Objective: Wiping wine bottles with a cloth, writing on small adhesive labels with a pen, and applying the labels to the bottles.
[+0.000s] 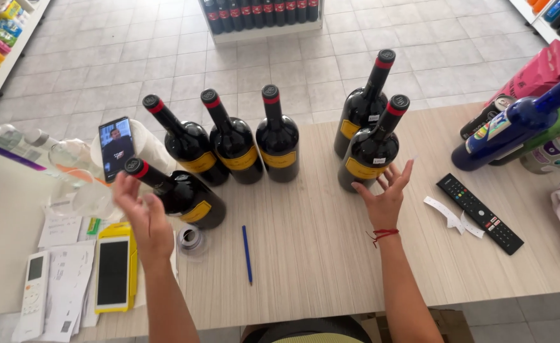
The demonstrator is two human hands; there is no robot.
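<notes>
1. Reaching in with both hands over the wooden counter [305,248], six dark wine bottles standing in front of me.
2. My left hand [141,216] is open, fingers loosely spread, palm turned toward the nearest bottle [181,198] at the left front; it looks to be just short of the neck, though from up here I can't be sure it isn't brushing the glass.
3. My right hand [386,194] is spread wide, fingers fanned, holding nothing, just beside the front right bottle [370,149], with a second one right behind that.
4. Three more bottles [234,143] stand in a row between the two groups, shoulders almost touching.
5. These are full glass: heavy, stiff, smooth and slippery, and they'd shatter on the tile. I judge the neck under the red band is the handle, with a palm round the belly for the weight.
6. A blue pen [247,254] lies between my arms, a tape roll [191,240] near my left wrist, a black remote [480,213] off to the right.
</notes>
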